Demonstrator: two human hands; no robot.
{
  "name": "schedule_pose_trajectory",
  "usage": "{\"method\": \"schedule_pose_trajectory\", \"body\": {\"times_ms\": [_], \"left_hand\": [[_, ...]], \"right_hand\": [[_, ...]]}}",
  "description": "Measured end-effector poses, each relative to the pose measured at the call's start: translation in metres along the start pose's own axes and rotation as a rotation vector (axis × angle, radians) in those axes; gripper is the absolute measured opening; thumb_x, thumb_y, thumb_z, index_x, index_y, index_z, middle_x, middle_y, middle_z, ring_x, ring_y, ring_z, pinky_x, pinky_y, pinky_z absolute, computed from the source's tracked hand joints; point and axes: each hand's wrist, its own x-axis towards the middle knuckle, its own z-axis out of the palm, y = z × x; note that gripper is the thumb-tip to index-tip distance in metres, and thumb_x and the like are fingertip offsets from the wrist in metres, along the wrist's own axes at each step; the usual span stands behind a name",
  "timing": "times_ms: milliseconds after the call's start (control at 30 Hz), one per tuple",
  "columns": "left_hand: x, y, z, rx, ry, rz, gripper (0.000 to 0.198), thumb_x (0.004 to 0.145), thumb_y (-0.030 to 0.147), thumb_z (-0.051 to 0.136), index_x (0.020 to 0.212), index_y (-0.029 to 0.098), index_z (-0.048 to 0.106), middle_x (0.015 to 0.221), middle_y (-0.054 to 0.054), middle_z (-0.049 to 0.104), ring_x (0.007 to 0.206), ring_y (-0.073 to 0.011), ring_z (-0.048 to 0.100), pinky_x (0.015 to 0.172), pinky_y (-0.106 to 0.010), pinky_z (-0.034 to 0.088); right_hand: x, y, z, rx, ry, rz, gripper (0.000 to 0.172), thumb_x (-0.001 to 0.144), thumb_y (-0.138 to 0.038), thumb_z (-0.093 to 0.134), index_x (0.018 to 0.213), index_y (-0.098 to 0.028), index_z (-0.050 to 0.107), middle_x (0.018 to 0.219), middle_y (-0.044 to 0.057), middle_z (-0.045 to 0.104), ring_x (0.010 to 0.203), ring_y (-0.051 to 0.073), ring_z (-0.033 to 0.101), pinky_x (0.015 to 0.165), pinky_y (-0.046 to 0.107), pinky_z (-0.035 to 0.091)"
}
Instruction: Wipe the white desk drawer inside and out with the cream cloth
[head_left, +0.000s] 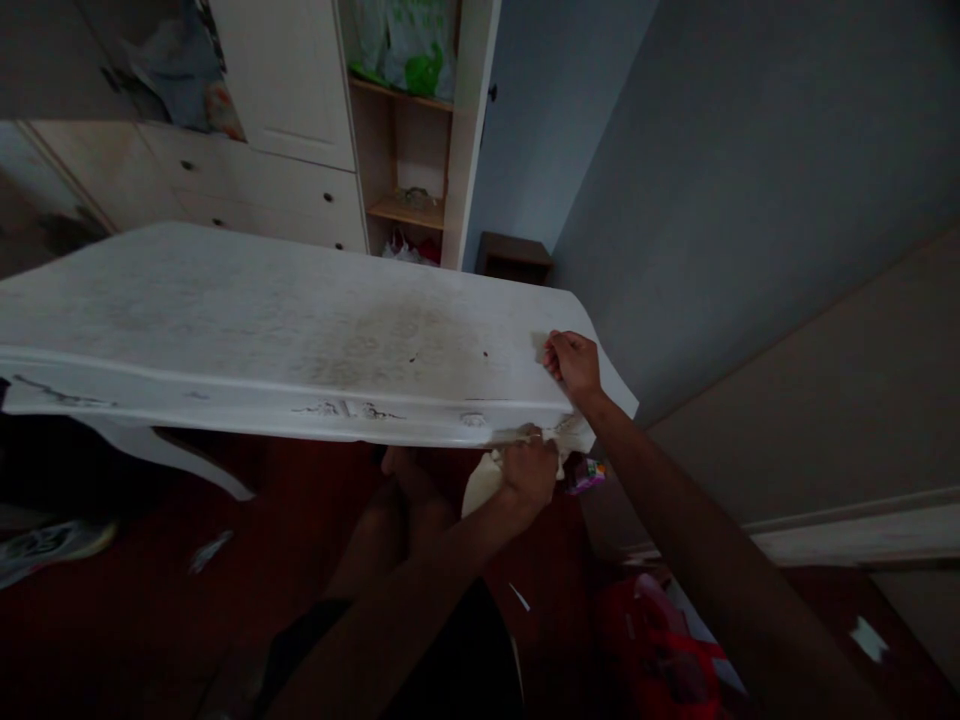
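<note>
A long white table [247, 300] with carved ornaments on its front stretches across the view, its top smudged grey in the middle. At the front edge near the right end, my left hand [531, 470] is closed on a cream cloth [482, 484], which hangs out on both sides of it against the table's front. My right hand [576, 364] is curled closed at the right end of the tabletop. Whatever its fingers may hold is hidden. Two small dark specks lie on the top, left of that hand.
Behind the table stands a white cupboard [292, 80] with drawers and open shelves holding bags. A brown box-like unit [514, 260] sits by the grey wall [750, 200]. On the red floor are a red bag [652, 650], a purple packet [586, 475] and a shoe [52, 550].
</note>
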Motion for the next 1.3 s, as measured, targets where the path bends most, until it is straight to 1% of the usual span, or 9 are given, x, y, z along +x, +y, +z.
{"method": "schedule_pose_trajectory", "body": {"times_ms": [100,333,467,600,700,800,933,1133,1300], "left_hand": [[-0.009,-0.016,0.000,0.001,-0.023,-0.053,0.034,0.096,0.022,0.042,0.122,0.018,0.064,0.132,-0.018,0.058,0.096,-0.0270,0.068,0.077,-0.039,0.054],[-0.044,-0.062,-0.006,-0.048,0.004,-0.259,0.042,0.093,0.041,0.049,0.134,0.033,0.055,0.132,-0.013,0.057,0.095,-0.0265,0.067,0.076,-0.038,0.054],[-0.067,-0.096,-0.023,-0.079,0.044,-0.390,0.044,0.094,0.044,0.045,0.137,0.034,0.053,0.125,-0.011,0.061,0.092,-0.0248,0.068,0.078,-0.035,0.052],[-0.088,-0.141,-0.046,-0.126,0.098,-0.551,0.042,0.093,0.043,0.049,0.132,0.032,0.057,0.117,-0.011,0.064,0.091,-0.0245,0.068,0.078,-0.032,0.050],[-0.103,-0.174,-0.060,-0.151,0.150,-0.653,0.040,0.093,0.046,0.045,0.127,0.031,0.061,0.111,-0.011,0.066,0.089,-0.0268,0.068,0.074,-0.034,0.049],[-0.115,-0.196,-0.065,-0.163,0.226,-0.704,0.045,0.093,0.050,0.041,0.126,0.027,0.062,0.109,-0.013,0.067,0.091,-0.0296,0.067,0.073,-0.035,0.048],[-0.125,-0.208,-0.066,-0.198,0.404,-0.736,0.044,0.093,0.047,0.043,0.128,0.026,0.061,0.113,-0.013,0.067,0.097,-0.0297,0.066,0.077,-0.035,0.048],[-0.127,-0.204,-0.078,-0.256,0.700,-0.760,0.045,0.090,0.043,0.046,0.128,0.022,0.061,0.120,-0.014,0.065,0.103,-0.0294,0.064,0.084,-0.038,0.049],[-0.122,-0.192,-0.084,-0.762,0.762,-0.726,0.035,0.078,0.048,0.062,0.090,0.016,0.067,0.080,-0.003,0.068,0.074,-0.0183,0.062,0.065,-0.026,0.049]], "right_hand": [[-0.001,-0.001,0.000,0.012,0.003,0.011,0.032,0.085,-0.041,0.061,0.062,-0.018,0.059,0.045,-0.004,0.056,0.033,0.006,0.042,0.030,0.017,0.027],[-0.004,-0.003,0.000,0.027,0.002,0.004,0.033,0.084,-0.043,0.063,0.063,-0.018,0.058,0.045,-0.004,0.056,0.033,0.005,0.042,0.030,0.017,0.027],[-0.003,-0.002,0.000,0.019,0.004,0.012,0.035,0.084,-0.046,0.063,0.063,-0.019,0.057,0.046,-0.004,0.056,0.034,0.006,0.042,0.030,0.017,0.027],[-0.002,0.001,-0.001,0.024,0.007,0.009,0.035,0.083,-0.048,0.063,0.064,-0.019,0.058,0.046,-0.004,0.056,0.034,0.006,0.042,0.030,0.017,0.026],[-0.002,0.001,-0.001,0.049,-0.002,0.016,0.036,0.082,-0.049,0.064,0.065,-0.019,0.058,0.046,-0.004,0.055,0.034,0.005,0.042,0.030,0.017,0.026],[-0.004,-0.001,0.000,0.053,0.002,0.018,0.037,0.081,-0.050,0.065,0.063,-0.018,0.058,0.045,-0.004,0.055,0.033,0.005,0.041,0.030,0.017,0.026],[-0.005,-0.002,0.000,0.039,0.011,0.012,0.037,0.080,-0.050,0.066,0.064,-0.018,0.059,0.045,-0.004,0.056,0.033,0.005,0.041,0.030,0.017,0.027],[-0.003,0.000,-0.001,0.062,0.001,0.026,0.038,0.079,-0.051,0.068,0.064,-0.018,0.059,0.045,-0.004,0.056,0.033,0.005,0.041,0.029,0.017,0.027],[-0.002,0.003,-0.001,0.046,0.002,-0.002,0.037,0.079,-0.051,0.067,0.064,-0.018,0.060,0.046,-0.003,0.057,0.034,0.005,0.041,0.030,0.017,0.027]]}}
